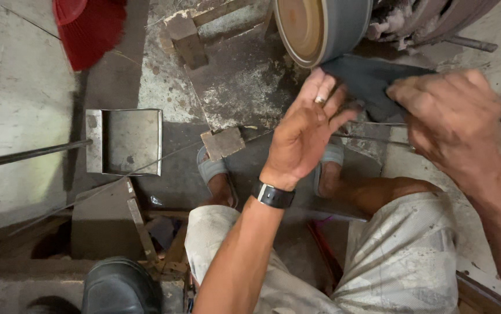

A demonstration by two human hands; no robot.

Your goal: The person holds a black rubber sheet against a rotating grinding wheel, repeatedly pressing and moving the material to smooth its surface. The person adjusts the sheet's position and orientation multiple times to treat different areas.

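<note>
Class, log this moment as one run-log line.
left hand: on dark sheet | right hand: gripping sheet | sheet: against grinding wheel | dustpan: on floor
</note>
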